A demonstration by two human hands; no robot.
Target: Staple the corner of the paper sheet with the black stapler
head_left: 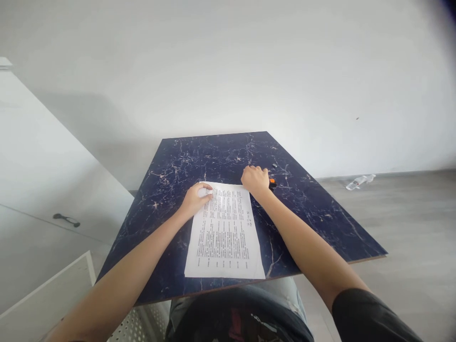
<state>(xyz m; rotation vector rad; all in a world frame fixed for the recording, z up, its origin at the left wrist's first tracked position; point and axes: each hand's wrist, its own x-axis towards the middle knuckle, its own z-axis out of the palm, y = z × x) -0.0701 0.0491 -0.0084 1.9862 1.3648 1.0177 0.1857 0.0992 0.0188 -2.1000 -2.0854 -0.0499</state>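
Observation:
A printed paper (223,232), densely covered in dark text with some handwriting at its right, lies flat at the table's near side. My left hand (197,198) is at its upper left corner, thumb and forefinger curved over the edge with white paper showing between them. My right hand (255,178) is closed at the upper right corner, knuckles up; whatever is in its fingers is hidden. Just right of that wrist, a black and orange object (272,182) shows partly, its kind unclear. Slightly beyond lies a small grey piece (274,166).
The dark blue marbled table (199,154) reaches nearly to the white wall (228,71). A white cabinet-like panel with a dark handle (67,220) stands at left. Crumpled clear plastic (360,182) lies on the grey floor (399,213) at right.

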